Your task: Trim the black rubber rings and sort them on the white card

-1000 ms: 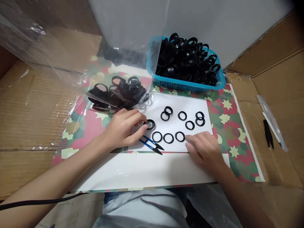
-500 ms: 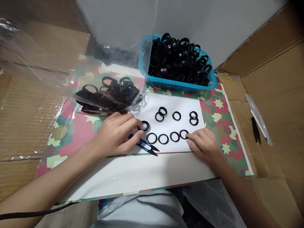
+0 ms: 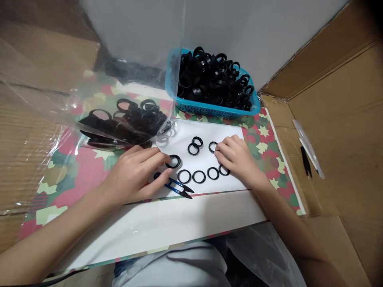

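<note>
My left hand (image 3: 137, 173) rests at the left of a white sheet, thumb and index finger apart. Its index fingertip is at the edge of a black ring (image 3: 178, 161) lying flat. Blue-handled thread snips (image 3: 179, 188) lie partly under this hand, black blades pointing right. My right hand (image 3: 236, 157) is over the right part of the sheet with loosely bent fingers. Its fingertips meet the right edge of another flat black ring (image 3: 210, 148). Several black rings (image 3: 199, 182) form a row in front, and two overlapping rings (image 3: 193, 154) lie farther back.
A blue basket (image 3: 209, 111) heaped with black rings stands at the back. A clear plastic bag (image 3: 119, 131) holding black rings lies at the left. Cardboard walls (image 3: 338, 79) stand on both sides. Black tweezers (image 3: 305, 161) lie at the right.
My right hand has moved from the end of the front row back to the single ring, now covering the overlapping pair at the right. My left hand stays beside its ring. The view has shifted slightly.
</note>
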Tool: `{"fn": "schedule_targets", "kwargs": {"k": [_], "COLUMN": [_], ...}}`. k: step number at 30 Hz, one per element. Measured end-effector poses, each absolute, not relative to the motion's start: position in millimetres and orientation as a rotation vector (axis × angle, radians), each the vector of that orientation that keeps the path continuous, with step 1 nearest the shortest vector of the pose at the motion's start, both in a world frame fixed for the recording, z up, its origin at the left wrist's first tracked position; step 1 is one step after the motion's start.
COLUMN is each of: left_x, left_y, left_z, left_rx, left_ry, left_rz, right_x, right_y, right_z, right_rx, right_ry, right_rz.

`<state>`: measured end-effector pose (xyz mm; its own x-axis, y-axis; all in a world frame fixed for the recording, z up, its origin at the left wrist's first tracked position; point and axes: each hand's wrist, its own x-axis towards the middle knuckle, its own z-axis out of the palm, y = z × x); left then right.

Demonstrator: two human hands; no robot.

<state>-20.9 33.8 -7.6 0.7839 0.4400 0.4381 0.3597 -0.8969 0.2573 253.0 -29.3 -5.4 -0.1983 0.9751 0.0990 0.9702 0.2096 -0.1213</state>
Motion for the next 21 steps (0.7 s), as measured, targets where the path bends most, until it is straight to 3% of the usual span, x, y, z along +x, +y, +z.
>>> {"fn": "schedule_targets", "kwargs": {"k": [5,11,21], "left_x": [-21.8,-21.7,-23.1], "left_y": [31.6,31.2,29.5], "left_z": [-6.3,-5.7,-3.6], "left_rx": [2.806,2.808,2.805], "left_ry": [0.647,0.671,0.695], "left_rz": [0.739,0.718,0.747], "right_x": [262.2,268.5,238.4], "right_y": [-45.2,-25.9,17.1], "right_z": [-6.6,1.3,2.4], "right_rx": [-1.653,-1.718,-1.715], "right_ry": [-2.342,-2.142,-2.370], "right_rz": [0.305,0.130,0.214]}}
